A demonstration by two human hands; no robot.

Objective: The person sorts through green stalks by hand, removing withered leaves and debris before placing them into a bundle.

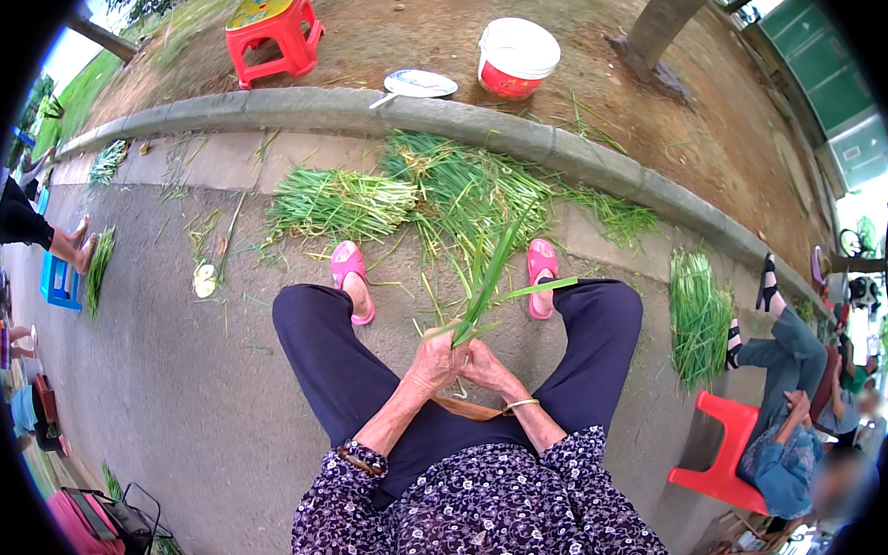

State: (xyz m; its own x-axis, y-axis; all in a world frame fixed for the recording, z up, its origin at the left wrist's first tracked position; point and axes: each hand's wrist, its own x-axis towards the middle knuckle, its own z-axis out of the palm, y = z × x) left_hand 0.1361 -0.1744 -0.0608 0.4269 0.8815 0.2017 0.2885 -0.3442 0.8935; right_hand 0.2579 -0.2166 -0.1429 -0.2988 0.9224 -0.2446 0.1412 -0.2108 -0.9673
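Note:
My left hand (432, 364) is closed around a small bunch of long flat green leaves (486, 282), which look like Chinese chives. Pressed up against it, my right hand (490, 367) grips the lower part of the same bunch, and a pale stem end pokes out below. The leaves fan up and to the right, one bending far out to the side. On the pavement beyond my feet lie a bundled heap of chives (342, 204) with pale ends to the right, and a looser, larger heap (470, 185) beside it.
A stone kerb (306, 102) curves behind the heaps. Beyond it stand a red plastic stool (278, 45), a hand fan (421, 82) and a white bucket (518, 51). Another chive pile (698, 316) lies at right, near a seated person (783, 442) on a red chair (729, 451).

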